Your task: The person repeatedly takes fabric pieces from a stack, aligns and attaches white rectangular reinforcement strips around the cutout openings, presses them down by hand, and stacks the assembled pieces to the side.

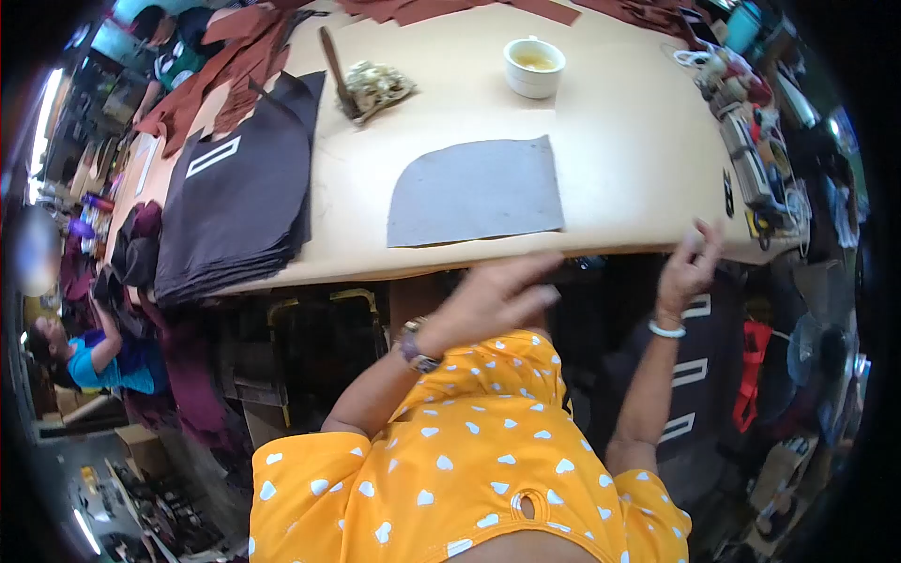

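A flat grey cut piece of material (477, 192), with one rounded corner, lies at the table's front edge. My left hand (493, 302), wearing a wristwatch, is just below that edge, apart from the piece. Its fingers are stretched out, somewhat blurred, with nothing seen in them. My right hand (690, 269), with a white band at the wrist, is raised by the front edge further right. Its fingers are bent together around a small pale spot that I cannot make out. Below it hang dark panels (713, 375) with white rectangular outlines.
A stack of dark cut pieces (239, 202) lies left on the table (638, 169). Behind are a brush-like tool (340, 80), a crumpled pale clump (377, 89) and a white cup (535, 80) of yellowish liquid. Cluttered supplies (751, 141) line the right edge. Two people work at left.
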{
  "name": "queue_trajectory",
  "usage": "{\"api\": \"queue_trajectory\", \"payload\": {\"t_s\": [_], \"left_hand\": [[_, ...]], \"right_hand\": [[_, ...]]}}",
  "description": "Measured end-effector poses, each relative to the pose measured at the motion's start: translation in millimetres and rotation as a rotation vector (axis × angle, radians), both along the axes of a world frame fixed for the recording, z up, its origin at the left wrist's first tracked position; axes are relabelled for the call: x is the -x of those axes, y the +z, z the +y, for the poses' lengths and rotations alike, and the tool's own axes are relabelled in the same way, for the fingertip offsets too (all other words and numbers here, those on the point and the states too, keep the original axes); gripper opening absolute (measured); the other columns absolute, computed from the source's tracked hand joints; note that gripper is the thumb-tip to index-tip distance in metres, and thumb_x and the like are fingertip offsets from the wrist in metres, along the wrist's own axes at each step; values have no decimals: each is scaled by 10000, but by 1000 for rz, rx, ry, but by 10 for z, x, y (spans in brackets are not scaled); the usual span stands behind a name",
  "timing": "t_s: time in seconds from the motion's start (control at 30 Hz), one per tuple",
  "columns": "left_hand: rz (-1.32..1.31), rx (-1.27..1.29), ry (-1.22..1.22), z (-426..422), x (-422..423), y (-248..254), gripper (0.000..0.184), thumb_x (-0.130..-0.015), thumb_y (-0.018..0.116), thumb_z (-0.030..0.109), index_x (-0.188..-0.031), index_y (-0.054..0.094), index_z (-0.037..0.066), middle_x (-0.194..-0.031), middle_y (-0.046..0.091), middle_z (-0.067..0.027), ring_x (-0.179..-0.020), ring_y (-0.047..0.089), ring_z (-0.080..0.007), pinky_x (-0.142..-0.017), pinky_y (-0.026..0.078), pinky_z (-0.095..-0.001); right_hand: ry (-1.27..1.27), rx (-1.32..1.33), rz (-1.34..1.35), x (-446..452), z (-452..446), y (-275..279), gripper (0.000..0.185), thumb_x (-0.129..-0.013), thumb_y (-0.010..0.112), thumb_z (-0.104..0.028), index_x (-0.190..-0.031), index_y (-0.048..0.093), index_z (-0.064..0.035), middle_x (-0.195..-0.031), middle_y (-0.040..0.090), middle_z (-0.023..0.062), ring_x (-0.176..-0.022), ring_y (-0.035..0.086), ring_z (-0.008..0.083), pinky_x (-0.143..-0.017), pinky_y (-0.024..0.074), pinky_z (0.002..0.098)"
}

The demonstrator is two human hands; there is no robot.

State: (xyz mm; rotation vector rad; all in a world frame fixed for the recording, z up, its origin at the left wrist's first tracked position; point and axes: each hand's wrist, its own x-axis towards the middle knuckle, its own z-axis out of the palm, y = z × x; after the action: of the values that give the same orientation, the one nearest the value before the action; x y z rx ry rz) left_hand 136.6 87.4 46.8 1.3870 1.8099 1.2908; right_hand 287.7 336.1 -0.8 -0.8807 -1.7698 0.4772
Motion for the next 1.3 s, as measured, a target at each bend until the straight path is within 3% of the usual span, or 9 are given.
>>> {"api": "queue_trajectory", "payload": {"t_s": [0.13, 0.23, 0.47, 0.6, 0.9, 1.03, 1.1, 1.13, 1.3], "left_hand": [[347, -86, 687, -568, 885, 122, 344, -826, 622, 138, -1137, 581, -4, -1071, 626, -170, -992, 601, -268, -864, 455, -334], [706, -11, 996, -1023, 1449, 110, 322, -804, 621, 136, -1090, 596, -10, -1062, 615, -180, -969, 596, -320, -849, 466, -365], [873, 325, 1098, -1322, 2258, -234, 481, -734, 679, 358, -1059, 615, 8, -1048, 619, -147, -949, 597, -308, -822, 475, -383], [898, 480, 1039, -1175, 2381, -164, 409, -730, 669, 310, -1017, 639, 21, -1006, 627, -124, -894, 591, -292, -794, 481, -374], [651, 236, 1007, -1399, 2644, -217, 253, -771, 633, 224, -869, 686, -4, -867, 671, -126, -777, 635, -272, -770, 487, -349], [71, 29, 1000, -1582, 2947, -222, 205, -831, 618, 193, -888, 676, 5, -835, 675, -52, -669, 639, -175, -639, 498, -281], [-628, -424, 799, -1722, 3045, -179, 197, -892, 566, 157, -974, 642, -5, -785, 639, 6, -632, 583, -78, -589, 471, -251], [-650, -428, 799, -1698, 2910, 67, 183, -926, 524, 152, -1002, 609, 9, -787, 596, 40, -691, 521, -18, -633, 427, -203], [-442, -234, 594, -1643, 2663, 90, 143, -932, 507, 157, -879, 576, 44, -817, 487, 81, -775, 414, -4, -714, 348, -159]], "right_hand": [[462, 141, 85, 1108, -871, 148, 381, -847, 527, -2, -1224, 475, 20, -1133, 533, 120, -1105, 487, 227, -999, 345, 341], [607, -179, -247, 1525, -1464, 197, 455, -764, 588, -98, -1203, 499, -18, -1158, 505, 165, -1168, 414, 344, -1016, 305, 458], [706, -303, -480, 1773, -1922, 71, 469, -790, 597, -192, -1228, 495, -58, -1214, 468, 125, -1238, 358, 342, -1028, 258, 534], [683, -317, -477, 1762, -1931, 65, 446, -783, 603, -181, -1205, 521, -59, -1172, 509, 110, -1207, 402, 333, -1021, 271, 511], [688, -301, -478, 1782, -1952, 110, 429, -768, 619, -159, -1175, 543, -49, -1122, 545, 103, -1166, 443, 325, -1002, 294, 492], [690, -298, -479, 1787, -1956, 136, 431, -764, 622, -150, -1174, 543, -45, -1119, 549, 106, -1154, 455, 323, -995, 301, 484], [691, -292, -489, 1788, -1959, 136, 438, -764, 622, -148, -1181, 539, -43, -1119, 550, 109, -1152, 456, 323, -993, 303, 482], [690, -291, -493, 1794, -1958, 138, 441, -764, 622, -148, -1184, 537, -43, -1119, 550, 110, -1152, 457, 323, -992, 303, 481], [701, -284, -506, 1800, -1943, 88, 496, -765, 629, -157, -1225, 497, -27, -1109, 557, 112, -1128, 472, 308, -978, 313, 483]]}}
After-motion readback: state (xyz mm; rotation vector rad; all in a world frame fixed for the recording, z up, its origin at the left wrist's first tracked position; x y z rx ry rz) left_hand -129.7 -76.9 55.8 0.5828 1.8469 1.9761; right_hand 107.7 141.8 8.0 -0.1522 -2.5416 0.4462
